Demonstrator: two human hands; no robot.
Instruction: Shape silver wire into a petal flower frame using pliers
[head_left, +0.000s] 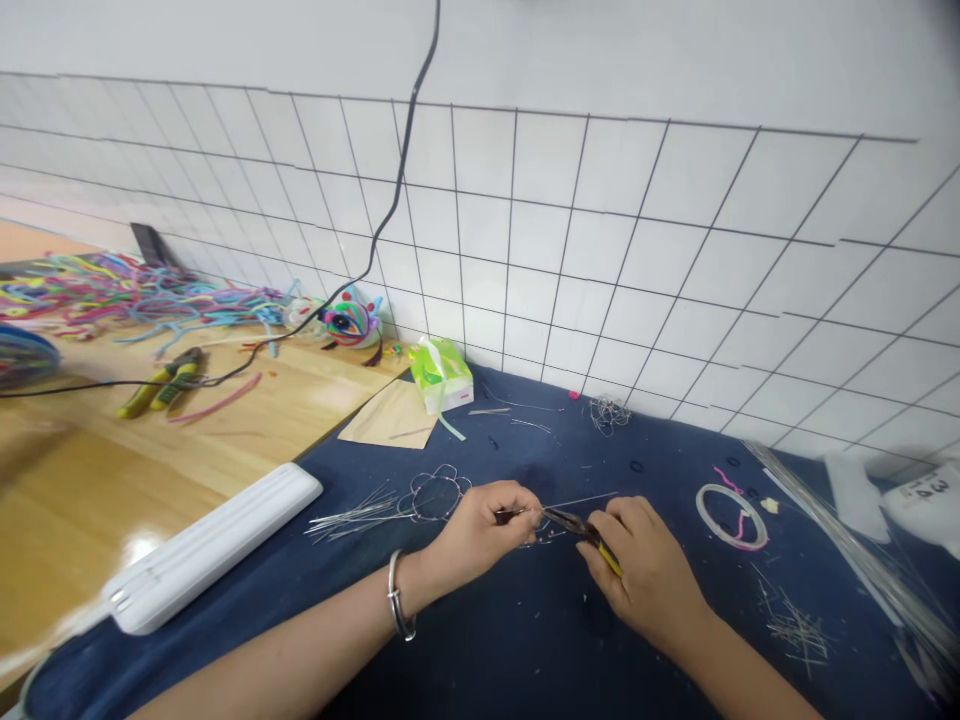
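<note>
My right hand [637,560] is closed round the yellow handles of a pair of pliers [568,521], whose dark jaws point left. My left hand [491,522], with a silver bangle [396,595] on its wrist, pinches a thin metal wire at the tip of the jaws. A straight length of wire [589,499] stretches right from there, above the pliers. Just left of my left hand lie a looped, flower-like wire shape [435,494] and a bundle of straight wires [349,517]. The exact grip point is partly hidden by my fingers.
A white bar-shaped lamp [217,550] lies at left on the dark blue cloth [480,640]. Behind stands a green tissue pack [441,375]. To the right are a white ring [731,517], cut wire scraps [799,630] and long wires [855,540]. Yellow-handled pliers [161,385] lie on the wood.
</note>
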